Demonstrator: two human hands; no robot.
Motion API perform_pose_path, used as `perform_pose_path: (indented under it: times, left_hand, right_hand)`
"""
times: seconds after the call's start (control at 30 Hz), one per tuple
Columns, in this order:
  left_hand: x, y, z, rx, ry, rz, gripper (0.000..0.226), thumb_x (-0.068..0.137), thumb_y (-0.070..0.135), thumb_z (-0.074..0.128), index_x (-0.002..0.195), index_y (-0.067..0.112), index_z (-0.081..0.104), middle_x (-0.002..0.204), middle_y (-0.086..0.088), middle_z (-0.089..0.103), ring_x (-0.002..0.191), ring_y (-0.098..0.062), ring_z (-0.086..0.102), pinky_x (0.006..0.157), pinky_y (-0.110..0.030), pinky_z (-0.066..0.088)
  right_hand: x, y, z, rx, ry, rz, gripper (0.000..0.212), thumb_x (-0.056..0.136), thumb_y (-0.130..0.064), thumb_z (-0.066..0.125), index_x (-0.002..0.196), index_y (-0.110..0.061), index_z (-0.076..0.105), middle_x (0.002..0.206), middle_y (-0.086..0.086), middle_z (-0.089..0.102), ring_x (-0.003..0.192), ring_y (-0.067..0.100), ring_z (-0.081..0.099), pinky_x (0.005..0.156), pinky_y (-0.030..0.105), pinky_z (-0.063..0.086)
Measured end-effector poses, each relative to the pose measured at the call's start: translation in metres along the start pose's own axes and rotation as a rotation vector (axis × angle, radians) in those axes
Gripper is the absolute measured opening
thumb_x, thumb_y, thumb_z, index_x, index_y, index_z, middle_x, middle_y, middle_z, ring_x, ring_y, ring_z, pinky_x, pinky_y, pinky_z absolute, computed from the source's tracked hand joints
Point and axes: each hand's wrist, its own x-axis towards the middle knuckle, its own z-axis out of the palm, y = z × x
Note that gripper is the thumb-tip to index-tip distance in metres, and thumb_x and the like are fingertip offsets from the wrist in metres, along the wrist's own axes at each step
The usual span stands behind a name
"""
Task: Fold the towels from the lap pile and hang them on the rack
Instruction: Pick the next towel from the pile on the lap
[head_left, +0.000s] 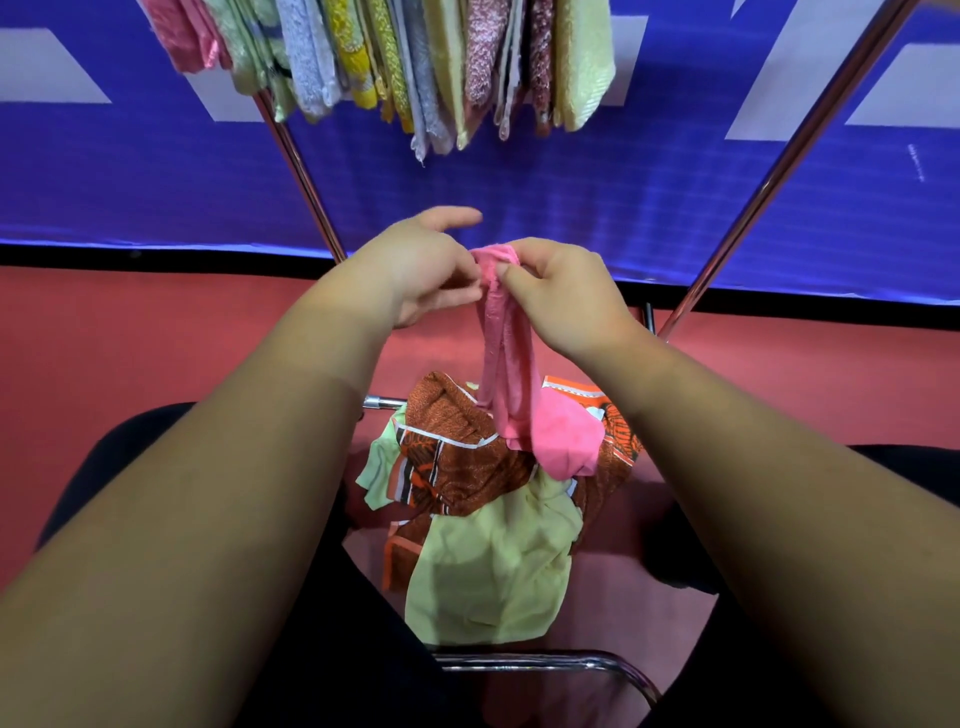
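Observation:
A pink towel (511, 384) hangs bunched from my two hands above the lap pile. My right hand (563, 293) pinches its top edge between thumb and fingers. My left hand (423, 265) touches the same top edge with its lower fingers, while the index finger points away. The towel's lower end rests on the pile, where an orange-brown patterned cloth (457, 447) and a pale yellow-green towel (488, 566) lie crumpled between my knees. Several folded towels (415, 57) hang side by side on the rack at the top.
The rack's chrome legs slant down on the left (301, 171) and the right (769, 182). A blue banner wall (571, 197) stands behind, above a red floor (156, 338). A chrome chair bar (545, 662) runs below the pile.

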Motion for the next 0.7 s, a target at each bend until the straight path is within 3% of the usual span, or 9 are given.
perform_pose_path:
  times: [0.07, 0.13, 0.27, 0.37, 0.47, 0.57, 0.7]
  left_hand:
    - [-0.001, -0.003, 0.000, 0.262, -0.017, 0.051, 0.045, 0.093, -0.005, 0.067, 0.120, 0.030, 0.076, 0.088, -0.004, 0.073, 0.071, -0.012, 0.069, 0.063, -0.027, 0.061]
    - [-0.003, -0.006, 0.000, 0.385, -0.018, 0.106, 0.023, 0.096, 0.002, 0.071, 0.107, 0.022, 0.078, 0.068, 0.004, 0.072, 0.056, -0.007, 0.064, 0.058, -0.028, 0.050]
    - [-0.004, -0.009, -0.003, 0.471, 0.003, 0.192, 0.004, 0.093, 0.012, 0.080, 0.096, 0.014, 0.077, 0.070, -0.011, 0.074, 0.056, -0.022, 0.063, 0.064, -0.034, 0.053]
    - [-0.006, -0.007, -0.003, 0.480, -0.011, 0.231, 0.012, 0.093, 0.012, 0.080, 0.098, 0.004, 0.073, 0.073, -0.024, 0.075, 0.055, -0.033, 0.067, 0.064, -0.049, 0.058]
    - [-0.008, -0.004, -0.003, 0.484, -0.022, 0.287, 0.021, 0.092, 0.016, 0.082, 0.096, 0.000, 0.069, 0.070, -0.023, 0.073, 0.051, -0.036, 0.067, 0.058, -0.052, 0.059]
    - [-0.009, -0.002, -0.001, 0.509, -0.024, 0.340, 0.024, 0.092, 0.021, 0.084, 0.095, 0.003, 0.069, 0.066, -0.016, 0.064, 0.055, -0.035, 0.063, 0.053, -0.043, 0.053]
    - [-0.004, -0.002, 0.000, 0.546, 0.001, 0.370, 0.025, 0.087, 0.028, 0.088, 0.089, 0.010, 0.071, 0.060, 0.007, 0.061, 0.054, -0.017, 0.059, 0.054, -0.032, 0.045]
  right_hand:
    - [0.001, 0.000, 0.000, -0.027, -0.012, -0.005, 0.026, 0.105, -0.035, 0.059, 0.123, -0.037, 0.078, 0.110, -0.012, 0.080, 0.106, 0.004, 0.070, 0.095, 0.029, 0.054]
    - [0.002, 0.002, -0.001, -0.055, -0.003, -0.022, 0.026, 0.106, -0.035, 0.057, 0.121, -0.036, 0.079, 0.108, -0.010, 0.079, 0.102, 0.007, 0.070, 0.090, 0.028, 0.053]
    - [0.002, 0.007, -0.003, -0.082, 0.054, -0.023, 0.027, 0.108, -0.038, 0.056, 0.097, -0.024, 0.077, 0.076, -0.006, 0.068, 0.071, 0.009, 0.058, 0.067, 0.029, 0.042]
    - [0.003, 0.007, -0.003, -0.111, 0.114, -0.029, 0.039, 0.108, -0.041, 0.055, 0.085, -0.013, 0.068, 0.068, -0.001, 0.062, 0.067, 0.018, 0.053, 0.065, 0.038, 0.042]
    - [0.005, 0.006, -0.006, -0.139, 0.161, -0.026, 0.035, 0.105, -0.041, 0.057, 0.083, -0.015, 0.065, 0.068, -0.003, 0.061, 0.069, 0.018, 0.056, 0.066, 0.038, 0.043]
    - [0.007, 0.004, -0.011, -0.044, 0.208, -0.014, 0.011, 0.097, -0.034, 0.067, 0.099, -0.025, 0.073, 0.088, -0.008, 0.073, 0.084, 0.008, 0.065, 0.079, 0.030, 0.053]
    - [0.009, 0.003, -0.015, -0.019, 0.200, 0.004, 0.006, 0.094, -0.033, 0.072, 0.099, -0.029, 0.074, 0.086, -0.009, 0.072, 0.080, 0.007, 0.065, 0.077, 0.030, 0.055]
